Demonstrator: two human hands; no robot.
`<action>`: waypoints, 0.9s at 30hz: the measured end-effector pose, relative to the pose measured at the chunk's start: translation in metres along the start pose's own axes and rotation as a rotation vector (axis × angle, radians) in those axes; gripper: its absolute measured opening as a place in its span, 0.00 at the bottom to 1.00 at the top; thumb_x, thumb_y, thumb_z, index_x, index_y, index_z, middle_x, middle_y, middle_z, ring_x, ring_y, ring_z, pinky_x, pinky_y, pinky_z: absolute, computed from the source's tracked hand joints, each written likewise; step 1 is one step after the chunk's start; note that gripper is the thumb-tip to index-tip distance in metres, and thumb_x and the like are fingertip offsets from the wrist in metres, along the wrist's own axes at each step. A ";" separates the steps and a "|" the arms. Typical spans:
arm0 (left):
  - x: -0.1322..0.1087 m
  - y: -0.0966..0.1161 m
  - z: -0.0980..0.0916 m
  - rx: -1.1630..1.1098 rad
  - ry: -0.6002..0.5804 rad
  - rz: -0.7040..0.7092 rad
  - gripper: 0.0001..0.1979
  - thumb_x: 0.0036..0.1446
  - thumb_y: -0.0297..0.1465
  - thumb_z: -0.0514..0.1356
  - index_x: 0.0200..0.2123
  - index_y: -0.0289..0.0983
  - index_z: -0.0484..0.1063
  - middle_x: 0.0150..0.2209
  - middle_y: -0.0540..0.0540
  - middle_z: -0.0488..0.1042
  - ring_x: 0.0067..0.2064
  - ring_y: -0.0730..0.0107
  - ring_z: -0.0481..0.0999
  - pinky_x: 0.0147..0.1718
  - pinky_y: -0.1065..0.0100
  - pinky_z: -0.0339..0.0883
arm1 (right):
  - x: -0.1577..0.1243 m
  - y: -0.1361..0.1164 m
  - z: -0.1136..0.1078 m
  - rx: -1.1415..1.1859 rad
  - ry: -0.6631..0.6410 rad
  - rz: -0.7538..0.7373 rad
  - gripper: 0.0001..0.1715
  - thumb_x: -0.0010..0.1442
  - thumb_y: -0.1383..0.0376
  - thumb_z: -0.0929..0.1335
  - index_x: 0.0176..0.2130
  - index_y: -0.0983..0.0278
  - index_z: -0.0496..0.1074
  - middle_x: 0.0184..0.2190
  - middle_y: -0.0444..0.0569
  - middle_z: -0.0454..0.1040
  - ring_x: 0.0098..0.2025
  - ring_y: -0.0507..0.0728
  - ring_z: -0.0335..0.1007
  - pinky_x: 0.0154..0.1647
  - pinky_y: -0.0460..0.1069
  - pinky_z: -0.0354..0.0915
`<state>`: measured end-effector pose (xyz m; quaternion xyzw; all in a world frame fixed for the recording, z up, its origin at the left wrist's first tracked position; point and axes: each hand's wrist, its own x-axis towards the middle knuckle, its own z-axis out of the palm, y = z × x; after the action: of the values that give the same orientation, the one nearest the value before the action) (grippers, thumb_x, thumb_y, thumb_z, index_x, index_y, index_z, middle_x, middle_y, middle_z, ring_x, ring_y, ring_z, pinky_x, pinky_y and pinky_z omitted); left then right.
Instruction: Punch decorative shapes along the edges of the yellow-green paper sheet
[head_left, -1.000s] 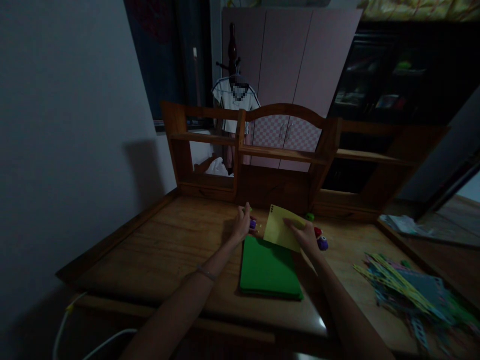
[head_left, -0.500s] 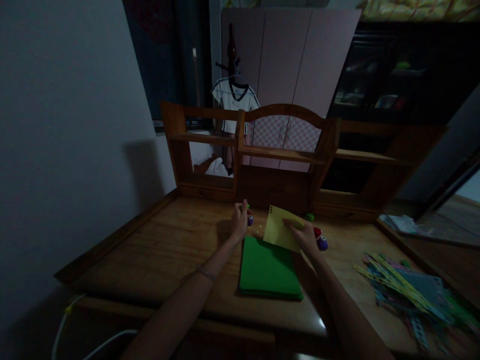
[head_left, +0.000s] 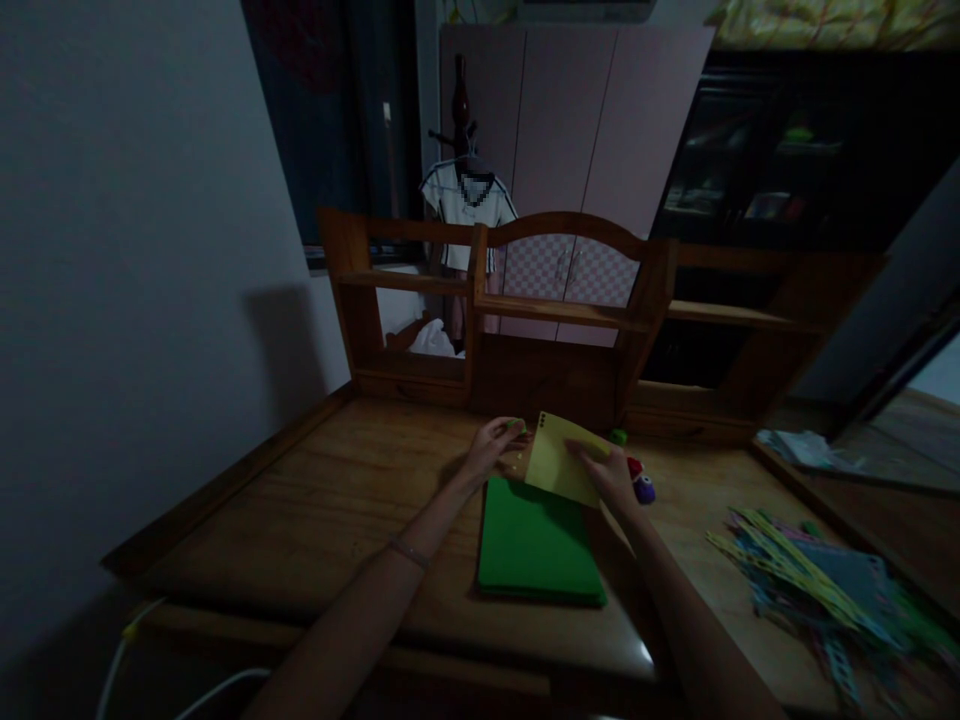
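— Lying nearest on the wooden desk (head_left: 337,510) is a flat green pad (head_left: 536,545), matte and square-cornered. What about the hands just past it?
— The right hand (head_left: 611,478) has its fingers pinched shut on a pale yellow sheet (head_left: 556,462). The sheet is thin and smooth, and it tilts up over the pad's far edge.
— And the left hand (head_left: 491,447)?
— Its fingers are curled together just beside the sheet's left edge, with a green speck at the tips. It is too dim to tell whether they clamp anything.
— Farther back?
— A small rounded red-and-purple punch (head_left: 642,486) sits beside the right hand, then comes the arched wooden hutch (head_left: 570,300).
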<state>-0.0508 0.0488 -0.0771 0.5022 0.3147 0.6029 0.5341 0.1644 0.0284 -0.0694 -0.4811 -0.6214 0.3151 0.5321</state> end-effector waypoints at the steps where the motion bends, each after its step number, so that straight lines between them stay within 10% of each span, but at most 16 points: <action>1: 0.001 -0.002 0.000 -0.023 -0.015 -0.009 0.23 0.46 0.44 0.65 0.38 0.32 0.71 0.36 0.39 0.77 0.37 0.62 0.78 0.40 0.60 0.71 | 0.000 0.001 0.000 0.013 -0.007 -0.001 0.28 0.49 0.49 0.70 0.41 0.67 0.76 0.37 0.55 0.79 0.36 0.63 0.75 0.31 0.50 0.70; 27: -0.001 -0.005 -0.002 -0.024 -0.123 -0.108 0.22 0.44 0.40 0.68 0.39 0.30 0.72 0.39 0.40 0.75 0.37 0.65 0.76 0.41 0.62 0.69 | 0.000 0.002 -0.001 -0.055 -0.043 -0.061 0.25 0.51 0.51 0.69 0.40 0.68 0.76 0.36 0.55 0.79 0.35 0.63 0.75 0.30 0.50 0.69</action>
<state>-0.0515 0.0496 -0.0822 0.5140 0.3008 0.5450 0.5901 0.1661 0.0292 -0.0713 -0.4695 -0.6554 0.2921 0.5146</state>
